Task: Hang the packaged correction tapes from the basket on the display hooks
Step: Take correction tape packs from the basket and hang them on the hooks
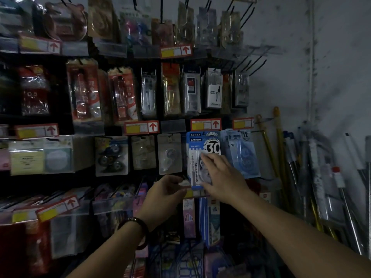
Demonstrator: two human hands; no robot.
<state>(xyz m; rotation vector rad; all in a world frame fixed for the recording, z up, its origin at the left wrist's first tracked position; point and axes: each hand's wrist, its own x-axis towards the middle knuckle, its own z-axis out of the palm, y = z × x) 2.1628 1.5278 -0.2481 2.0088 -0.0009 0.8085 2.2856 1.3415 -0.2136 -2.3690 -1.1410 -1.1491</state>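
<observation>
Correction tape pack (197,167), a flat card with a blue header, a big "30" and a clear plastic blister, hangs on the display board in the lower middle row, with a second blue header showing just behind its top edge; nearest the camera, a basket (160,257) of thin blue wire sits low in the dark, its contents too dim to tell; a dark beaded bracelet (138,227) rings the left wrist; left hand (164,195) has its fingers curled, pinching a small white scrap (183,184) just beside the pack's lower left corner, and I cannot tell whether it belongs to the pack; right hand (222,177) lies spread and nearly flat on the pack's front, fingertips on the blister, thumb along the bottom edge; just right hangs a pale blue pack (243,155); above is a red and yellow price label (205,124); farther off, bare black wire hooks (253,65), yellow poles (279,157) leaning on the stained grey wall (321,77)
</observation>
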